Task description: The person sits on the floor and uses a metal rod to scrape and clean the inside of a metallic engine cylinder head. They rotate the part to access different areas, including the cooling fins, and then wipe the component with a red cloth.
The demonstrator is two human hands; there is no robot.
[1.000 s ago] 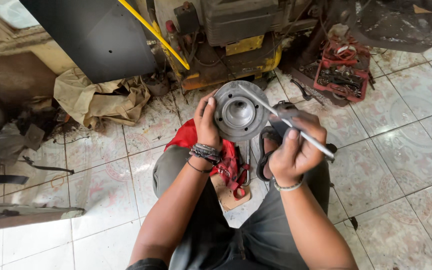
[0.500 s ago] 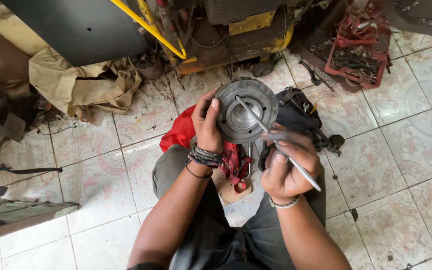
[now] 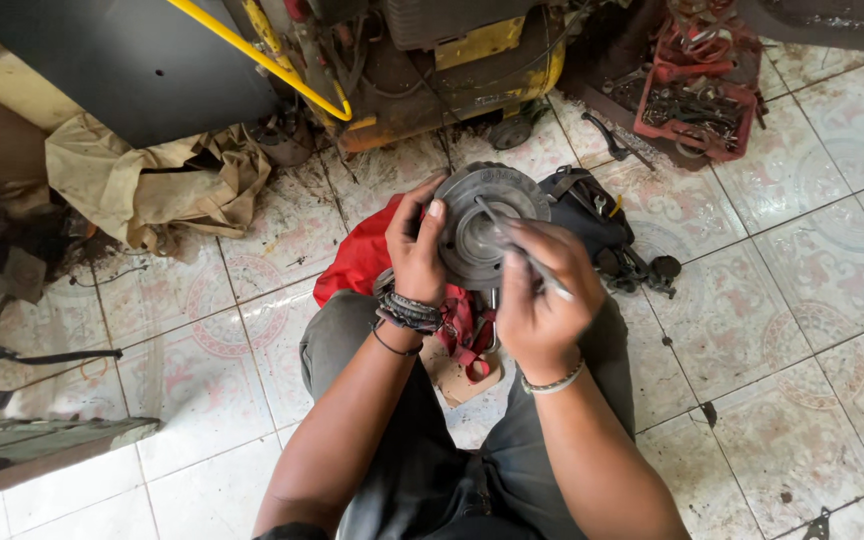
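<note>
A: Now the thin metal rod [image 3: 517,250] is laid lower across the round metal disc [image 3: 482,225] than before, so work on its middle is kept going

B: Is it gripped?

A: Yes, by the closed right hand [image 3: 537,300]; the disc's edge is clasped by the left hand [image 3: 415,250], over the knees

B: Room?

A: Bare tiled floor [image 3: 752,330] is seen rightward; the yellow machine [image 3: 452,70] is close ahead

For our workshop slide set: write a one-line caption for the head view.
Seated on a tiled floor, left hand steadies a round metal hub while right hand works a thin metal tool into it.
</note>
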